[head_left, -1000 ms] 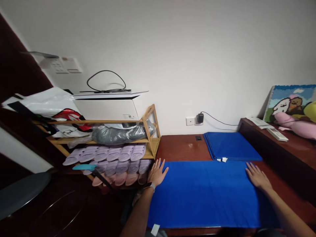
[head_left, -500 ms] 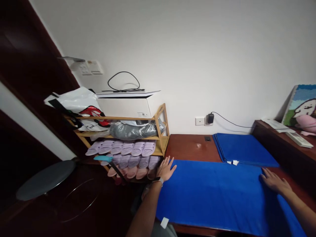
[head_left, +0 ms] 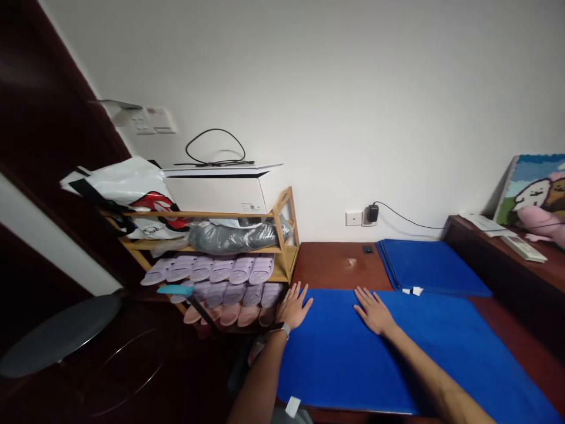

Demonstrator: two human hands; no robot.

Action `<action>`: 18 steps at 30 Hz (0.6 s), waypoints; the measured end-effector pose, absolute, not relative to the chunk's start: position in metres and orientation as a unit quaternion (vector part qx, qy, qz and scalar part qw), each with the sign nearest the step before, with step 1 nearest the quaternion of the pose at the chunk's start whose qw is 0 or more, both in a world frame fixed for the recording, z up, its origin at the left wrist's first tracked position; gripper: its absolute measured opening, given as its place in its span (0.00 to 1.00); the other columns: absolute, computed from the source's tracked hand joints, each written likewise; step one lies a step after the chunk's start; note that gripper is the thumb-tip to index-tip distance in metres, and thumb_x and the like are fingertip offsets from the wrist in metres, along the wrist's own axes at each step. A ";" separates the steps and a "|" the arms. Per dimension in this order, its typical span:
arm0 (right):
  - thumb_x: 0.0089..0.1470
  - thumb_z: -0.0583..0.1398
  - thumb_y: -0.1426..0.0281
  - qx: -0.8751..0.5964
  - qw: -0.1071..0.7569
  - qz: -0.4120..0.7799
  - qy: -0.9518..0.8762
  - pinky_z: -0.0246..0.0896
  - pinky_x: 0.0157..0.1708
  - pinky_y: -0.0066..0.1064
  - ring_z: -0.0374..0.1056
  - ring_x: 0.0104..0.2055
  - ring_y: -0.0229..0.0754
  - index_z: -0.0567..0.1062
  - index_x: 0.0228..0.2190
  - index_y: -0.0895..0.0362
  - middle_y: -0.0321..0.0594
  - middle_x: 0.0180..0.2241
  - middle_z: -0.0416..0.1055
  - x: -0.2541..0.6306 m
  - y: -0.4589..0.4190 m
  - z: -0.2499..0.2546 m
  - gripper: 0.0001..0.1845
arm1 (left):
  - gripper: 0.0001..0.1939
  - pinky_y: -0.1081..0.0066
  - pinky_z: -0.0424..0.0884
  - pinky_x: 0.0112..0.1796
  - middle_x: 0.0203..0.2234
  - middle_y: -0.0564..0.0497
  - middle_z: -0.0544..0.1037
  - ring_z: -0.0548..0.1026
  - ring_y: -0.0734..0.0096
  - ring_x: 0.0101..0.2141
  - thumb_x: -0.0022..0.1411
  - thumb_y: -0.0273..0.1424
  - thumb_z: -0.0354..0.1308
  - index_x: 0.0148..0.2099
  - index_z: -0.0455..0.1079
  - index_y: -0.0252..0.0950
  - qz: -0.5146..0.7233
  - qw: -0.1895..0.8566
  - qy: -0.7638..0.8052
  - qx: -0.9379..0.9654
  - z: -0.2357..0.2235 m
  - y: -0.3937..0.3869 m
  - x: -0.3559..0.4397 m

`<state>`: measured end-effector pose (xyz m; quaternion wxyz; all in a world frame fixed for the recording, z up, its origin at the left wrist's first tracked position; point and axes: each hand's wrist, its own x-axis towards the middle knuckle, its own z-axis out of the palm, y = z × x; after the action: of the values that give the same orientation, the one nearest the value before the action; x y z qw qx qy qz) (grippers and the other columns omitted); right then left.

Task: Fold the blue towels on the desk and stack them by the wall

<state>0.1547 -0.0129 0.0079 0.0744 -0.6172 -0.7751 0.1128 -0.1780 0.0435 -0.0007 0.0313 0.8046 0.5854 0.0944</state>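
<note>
A blue cloth [head_left: 335, 359] lies spread flat over the reddish-brown tabletop [head_left: 329, 265], with a white tag [head_left: 292, 406] at its near left corner. My left hand [head_left: 293, 307] rests with fingers spread on the cloth's far left corner, a watch on its wrist. Flat on the cloth near its far edge, left of the middle, is my right hand [head_left: 374, 311], fingers apart. Neither hand grips anything. Behind the cloth, toward the wall, sits a folded stack of blue cloths [head_left: 435, 265] with small white tags at its front.
Left of the table stands a wooden rack [head_left: 289, 259] with several slippers [head_left: 220, 271], a white box [head_left: 216, 191] and a bag [head_left: 128, 182]. A round stool [head_left: 62, 335] is at lower left. A plugged-in adapter [head_left: 373, 213] and a raised ledge holding a remote [head_left: 523, 248] are at right.
My right hand has moved left across the cloth from near its right part toward the middle. My left hand stays at the far left corner. The view has shifted somewhat.
</note>
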 end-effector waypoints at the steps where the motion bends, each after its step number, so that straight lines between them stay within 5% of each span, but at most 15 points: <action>1: 0.67 0.38 0.48 -0.635 0.072 0.108 -0.762 0.33 0.73 0.45 0.39 0.76 0.44 0.51 0.72 0.55 0.39 0.74 0.46 0.176 -0.018 0.004 0.41 | 0.36 0.53 0.49 0.69 0.74 0.44 0.51 0.47 0.55 0.73 0.75 0.53 0.37 0.76 0.51 0.41 0.098 0.029 0.584 0.806 -0.003 0.045 -0.178; 10: 0.61 0.36 0.50 -0.828 0.057 0.080 -0.552 0.36 0.72 0.51 0.38 0.76 0.51 0.50 0.72 0.57 0.43 0.74 0.46 0.437 -0.076 -0.033 0.45 | 0.35 0.52 0.49 0.69 0.74 0.44 0.51 0.48 0.54 0.73 0.75 0.53 0.38 0.76 0.51 0.41 0.107 0.029 0.586 0.802 -0.013 0.052 -0.180; 18: 0.61 0.36 0.49 -0.838 0.081 0.029 -0.538 0.49 0.68 0.53 0.48 0.73 0.56 0.58 0.70 0.61 0.52 0.72 0.53 0.468 -0.076 -0.041 0.46 | 0.36 0.53 0.49 0.69 0.75 0.44 0.48 0.45 0.54 0.73 0.75 0.53 0.39 0.76 0.51 0.42 0.095 0.038 0.597 0.796 -0.005 0.049 -0.176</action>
<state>0.4678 -0.0759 -0.0408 0.0813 -0.8385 -0.5380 0.0294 -0.1760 0.0488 -0.0052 0.0376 0.7956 0.5973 0.0946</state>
